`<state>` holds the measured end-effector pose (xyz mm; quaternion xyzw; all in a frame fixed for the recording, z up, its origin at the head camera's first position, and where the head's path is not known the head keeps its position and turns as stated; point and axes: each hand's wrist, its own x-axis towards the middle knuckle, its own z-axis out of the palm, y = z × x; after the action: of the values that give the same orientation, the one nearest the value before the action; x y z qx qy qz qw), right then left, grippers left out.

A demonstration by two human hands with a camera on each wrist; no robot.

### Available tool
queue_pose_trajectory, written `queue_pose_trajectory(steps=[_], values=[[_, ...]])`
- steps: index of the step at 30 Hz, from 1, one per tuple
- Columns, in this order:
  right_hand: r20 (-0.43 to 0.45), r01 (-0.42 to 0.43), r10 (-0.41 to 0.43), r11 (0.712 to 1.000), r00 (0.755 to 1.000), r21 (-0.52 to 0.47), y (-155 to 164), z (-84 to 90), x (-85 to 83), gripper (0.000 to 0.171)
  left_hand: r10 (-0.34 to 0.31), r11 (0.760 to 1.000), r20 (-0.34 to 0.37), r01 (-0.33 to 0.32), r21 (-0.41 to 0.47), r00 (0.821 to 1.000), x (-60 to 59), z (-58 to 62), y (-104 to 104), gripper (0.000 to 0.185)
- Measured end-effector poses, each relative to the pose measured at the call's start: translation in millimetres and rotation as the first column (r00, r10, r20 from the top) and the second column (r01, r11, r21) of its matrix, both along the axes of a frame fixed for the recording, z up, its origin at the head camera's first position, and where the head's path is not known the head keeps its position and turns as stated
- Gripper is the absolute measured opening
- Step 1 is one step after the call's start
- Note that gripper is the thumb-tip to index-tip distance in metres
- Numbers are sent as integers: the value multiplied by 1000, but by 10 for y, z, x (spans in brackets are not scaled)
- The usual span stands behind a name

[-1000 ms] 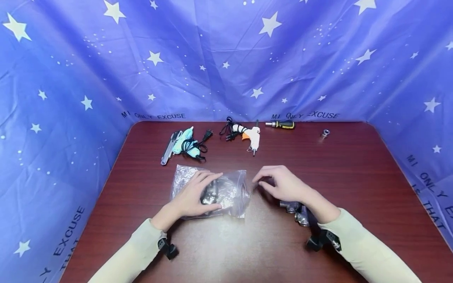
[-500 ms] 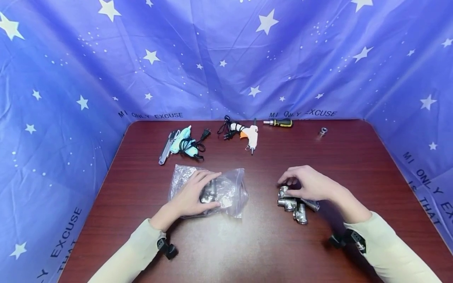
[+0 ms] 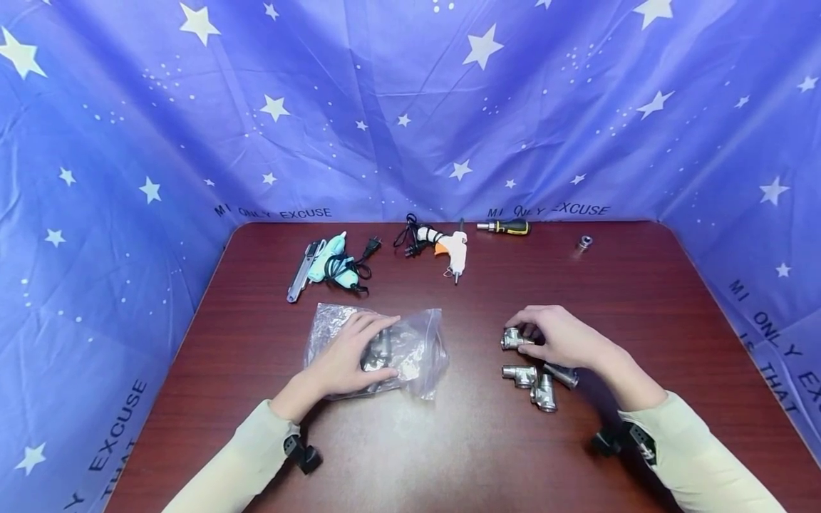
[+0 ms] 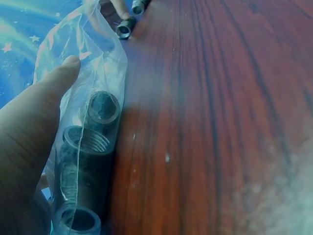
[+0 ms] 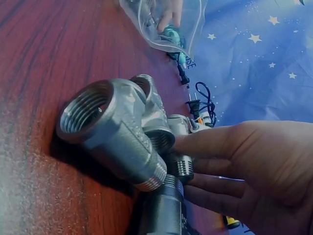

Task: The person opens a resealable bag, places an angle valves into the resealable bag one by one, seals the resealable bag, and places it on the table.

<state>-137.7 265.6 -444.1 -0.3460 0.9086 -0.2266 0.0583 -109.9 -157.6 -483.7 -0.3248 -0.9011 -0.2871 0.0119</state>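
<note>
Pipe fitting [image 3: 512, 338] in R hand [image 3: 558, 338], L hand [image 3: 346, 356] on bag [image 3: 420, 342]

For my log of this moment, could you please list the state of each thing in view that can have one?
plastic bag: lying flat, fittings inside, pressed by the left hand
pipe fitting: pinched by the right hand, apart from the cluster
fittings cluster: lying loose on the table
teal glue gun: lying, cord wrapped
white glue gun: lying, unplugged
screwdriver: lying flat
</note>
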Motion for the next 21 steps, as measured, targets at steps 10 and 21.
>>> queue_pose_trajectory(steps=[10, 21], values=[[-42, 23, -25, 999, 999, -38, -39, -74, -16, 30, -6, 1000, 5, 6, 14, 1000, 27, -11, 0, 87], [-70, 12, -22, 990, 997, -143, -389, 47, -23, 34, -13, 1000, -21, 13, 23, 1000, 6, 4, 3, 87]])
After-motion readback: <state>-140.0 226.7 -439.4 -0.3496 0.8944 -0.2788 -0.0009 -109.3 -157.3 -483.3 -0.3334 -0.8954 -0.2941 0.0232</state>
